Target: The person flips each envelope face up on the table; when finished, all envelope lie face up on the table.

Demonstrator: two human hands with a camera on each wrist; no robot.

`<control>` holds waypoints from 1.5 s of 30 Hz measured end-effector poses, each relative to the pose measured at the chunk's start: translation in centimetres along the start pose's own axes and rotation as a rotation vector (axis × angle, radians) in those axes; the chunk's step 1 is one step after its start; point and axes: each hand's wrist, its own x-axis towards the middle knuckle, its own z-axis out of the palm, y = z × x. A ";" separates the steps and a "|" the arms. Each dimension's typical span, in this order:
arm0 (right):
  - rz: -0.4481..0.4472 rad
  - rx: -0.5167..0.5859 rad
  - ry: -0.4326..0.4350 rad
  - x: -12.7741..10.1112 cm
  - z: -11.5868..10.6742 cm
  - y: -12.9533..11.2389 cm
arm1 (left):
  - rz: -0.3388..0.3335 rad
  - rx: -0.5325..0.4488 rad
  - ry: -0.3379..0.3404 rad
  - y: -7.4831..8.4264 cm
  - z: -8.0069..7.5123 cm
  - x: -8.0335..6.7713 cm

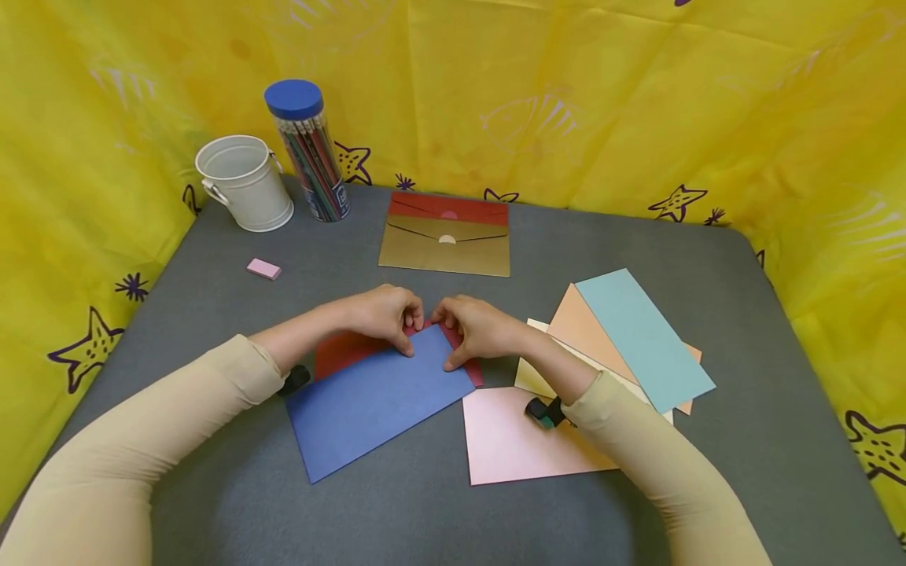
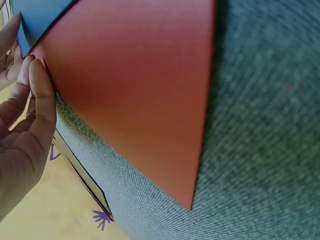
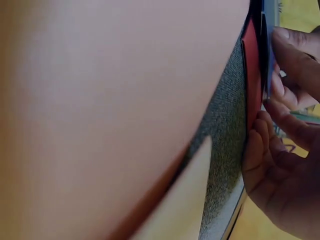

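Observation:
A plain blue envelope (image 1: 378, 405) lies tilted over a red envelope (image 1: 347, 354), which shows past its far edge and right end. At their far edge, my left hand (image 1: 385, 314) has its thumb on the blue face and curled fingers at the red edge. My right hand (image 1: 481, 330) pinches the right end, thumb on the blue face. Both hands' fingertips nearly meet at the far corner. From the left wrist view, the red envelope (image 2: 135, 90) spreads flat on the grey cloth beside my left fingers. The right wrist view shows the stacked edges, red envelope (image 3: 252, 75) underneath.
Pink (image 1: 502, 440), cream, peach and light-blue envelopes (image 1: 644, 338) overlap at the right, partly under my right forearm. Gold (image 1: 446, 255) and red envelopes lie at the back. Further left are a pink eraser (image 1: 264, 269), a white bucket (image 1: 248, 189) and a pencil tube (image 1: 311, 157).

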 end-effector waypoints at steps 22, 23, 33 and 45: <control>0.047 -0.021 0.034 0.3 0.8 0.1 | 0.010 0.040 -0.031 0.2 0.0 0.2; 0.052 -0.020 0.035 0.3 0.7 0.1 | 0.011 0.045 -0.040 0.2 0.0 0.2; 0.190 0.280 0.035 -0.2 -0.3 0.0 | 0.035 -0.122 -0.145 0.9 -0.9 0.2; 0.242 0.567 0.015 -2.5 -3.4 2.6 | 0.024 -0.235 -0.078 -0.2 -3.1 -0.4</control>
